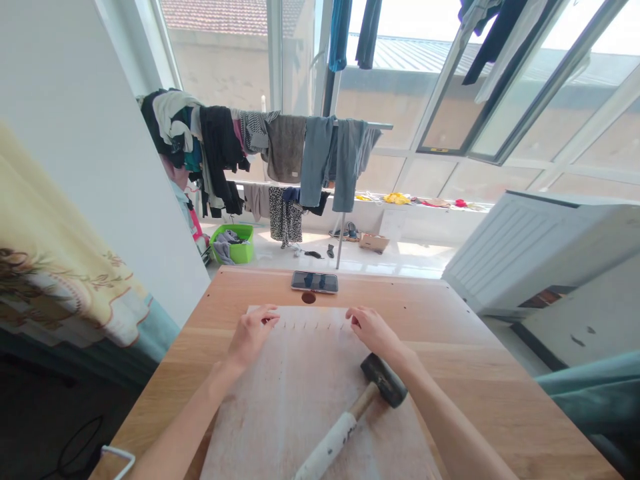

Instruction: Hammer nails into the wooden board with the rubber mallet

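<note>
A pale wooden board [310, 393] lies flat in front of me, with a row of thin upright nails [305, 326] across its far part. My left hand [253, 333] is at the left end of the row, thumb and fingers curled together near the board's edge. At the right end, my right hand [373, 329] is bent the same way, fingertips close to the last nail. Whatever the fingertips pinch, if anything, is too small to make out. A hammer [384, 380] with a black head and white-wrapped handle rests on the board, its head beside my right forearm.
The board is on a wooden table [475, 373]. A phone [315, 282] lies near the far edge, by a round dark hole [309, 298]. Beyond are a laden clothes rack [367, 125], a green basket [243, 251] and a white appliance [530, 247]. A curtain [65, 253] hangs left.
</note>
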